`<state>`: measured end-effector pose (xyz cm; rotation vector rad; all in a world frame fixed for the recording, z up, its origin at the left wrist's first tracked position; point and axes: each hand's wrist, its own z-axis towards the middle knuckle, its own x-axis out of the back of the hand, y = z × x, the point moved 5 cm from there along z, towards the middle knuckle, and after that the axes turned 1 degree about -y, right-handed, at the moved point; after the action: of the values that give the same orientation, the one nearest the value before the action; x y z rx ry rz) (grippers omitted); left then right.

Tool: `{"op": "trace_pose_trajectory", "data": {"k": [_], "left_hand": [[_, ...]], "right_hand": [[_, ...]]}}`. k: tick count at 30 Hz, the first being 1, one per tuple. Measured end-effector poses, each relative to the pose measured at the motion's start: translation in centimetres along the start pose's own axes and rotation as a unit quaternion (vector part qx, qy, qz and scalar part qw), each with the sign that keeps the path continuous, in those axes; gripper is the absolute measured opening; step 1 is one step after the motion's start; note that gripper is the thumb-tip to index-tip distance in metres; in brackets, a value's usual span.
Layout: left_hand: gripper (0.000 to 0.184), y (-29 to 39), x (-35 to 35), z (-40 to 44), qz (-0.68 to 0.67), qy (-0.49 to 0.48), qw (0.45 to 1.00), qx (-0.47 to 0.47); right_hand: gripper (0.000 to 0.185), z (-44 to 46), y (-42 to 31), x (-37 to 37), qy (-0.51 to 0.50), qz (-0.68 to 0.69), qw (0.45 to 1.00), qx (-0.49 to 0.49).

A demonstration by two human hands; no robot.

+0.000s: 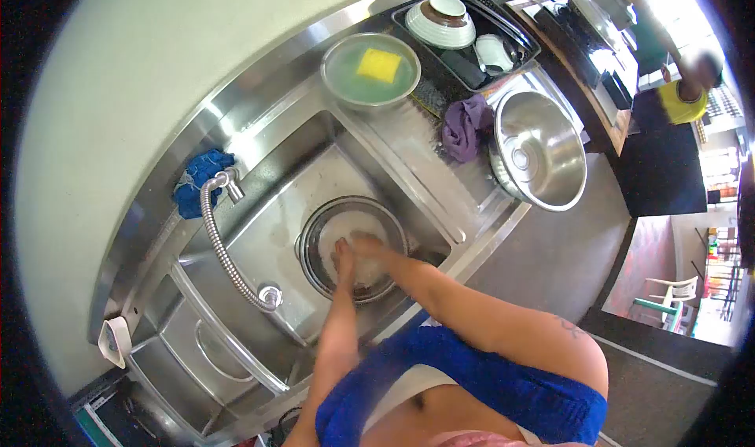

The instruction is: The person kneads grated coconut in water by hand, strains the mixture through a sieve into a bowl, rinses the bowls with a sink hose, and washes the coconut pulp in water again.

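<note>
A round dark-rimmed metal pot (308, 267) stands in the sink basin, with cloudy whitish contents (346, 225) inside. Both my hands reach into it, close together near its middle. My left hand (344, 258) is at the left of the contents, its fingers partly hidden. Beside it, my right hand (368, 246) is smeared by motion, and its fingers do not show clearly. Whether either hand grips anything cannot be made out.
A flexible-hose faucet (220, 246) arches over the steel sink (267, 211); a blue cloth (200, 183) lies behind it. On the counter are a bowl of greenish water (346, 73) with a yellow sponge (379, 65), a purple cloth (465, 128), a steel bowl (550, 144) and a dish tray (523, 42). Another person (680, 101) stands far right.
</note>
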<state>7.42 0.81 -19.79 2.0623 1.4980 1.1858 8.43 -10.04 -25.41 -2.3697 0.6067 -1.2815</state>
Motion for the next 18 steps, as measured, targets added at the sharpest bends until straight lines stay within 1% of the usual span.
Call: {"op": "trace_pose_trajectory", "data": {"k": [1,2,3,4,5,6,7,8,9,10,11,12,13,14,15,16,17,18], "left_hand": [[0.030,-0.2,-0.3,0.3,-0.001,0.002,1.000,-0.002],[0.031,-0.3,-0.8,0.5,-0.102,-0.031,0.994,-0.001],[0.032,-0.5,-1.3,0.5,-0.202,-0.063,0.977,0.001],[0.032,0.4,-0.7,-0.5,-0.201,-0.062,0.978,0.003],[0.034,1.4,0.1,-1.4,-0.251,-0.049,0.967,-0.001],[0.035,2.2,0.8,-2.1,-0.301,-0.032,0.953,-0.002],[0.035,1.3,1.0,-1.1,-0.193,0.030,0.978,-0.069],[0.034,0.4,1.5,-0.1,-0.077,0.093,0.984,-0.129],[0.034,1.0,2.2,-0.9,-0.129,0.098,0.984,-0.079],[0.035,2.2,2.6,-2.4,-0.182,0.106,0.977,-0.028],[0.035,3.1,3.6,-3.1,-0.119,0.126,0.984,-0.034],[0.035,4.0,4.3,-3.4,-0.058,0.140,0.987,-0.043],[0.035,3.8,4.5,-3.5,-0.059,0.153,0.986,-0.031],[0.040,3.8,4.2,-3.4,-0.116,0.135,0.982,-0.068],[0.045,4.0,3.9,-3.0,-0.172,0.114,0.972,-0.109],[0.045,3.0,3.5,-2.0,-0.175,0.118,0.972,-0.105],[0.044,1.5,2.9,-0.8,-0.133,0.132,0.978,-0.090],[0.043,0.7,2.6,-0.2,-0.091,0.145,0.982,-0.077]], "right_hand": [[0.038,0.4,0.1,-1.1,0.007,0.051,0.998,0.021],[0.039,0.5,-0.2,-1.8,0.014,0.102,0.994,0.041],[0.040,0.6,-0.2,-2.6,0.019,0.153,0.986,0.060],[0.042,0.3,-0.5,-2.9,0.023,0.205,0.975,0.078],[0.042,0.2,-0.4,-3.2,0.020,0.206,0.975,0.078],[0.045,0.4,0.3,-3.3,0.044,0.204,0.975,0.074],[0.049,0.1,0.1,-3.1,0.059,0.204,0.975,0.073],[0.055,-0.1,-0.5,-3.2,0.069,0.205,0.974,0.075],[0.060,0.2,-1.0,-3.5,0.079,0.205,0.972,0.079],[0.049,-1.2,-1.9,-1.2,0.014,0.294,0.952,-0.083],[0.040,-3.4,-3.1,1.1,-0.053,0.363,0.896,-0.248],[0.040,-0.6,-1.7,-1.0,0.104,0.269,0.953,-0.090],[0.044,1.0,-0.3,-4.3,0.257,0.165,0.949,0.077],[0.042,-0.8,-2.3,-1.2,0.208,0.245,0.947,0.014],[0.039,-2.8,-4.4,2.1,0.165,0.324,0.930,-0.058],[0.037,-5.3,-6.9,5.9,0.131,0.391,0.901,-0.132],[0.037,-5.3,-7.2,5.9,0.128,0.389,0.903,-0.131],[0.033,-5.1,-7.4,6.1,0.129,0.354,0.919,-0.119]]}}
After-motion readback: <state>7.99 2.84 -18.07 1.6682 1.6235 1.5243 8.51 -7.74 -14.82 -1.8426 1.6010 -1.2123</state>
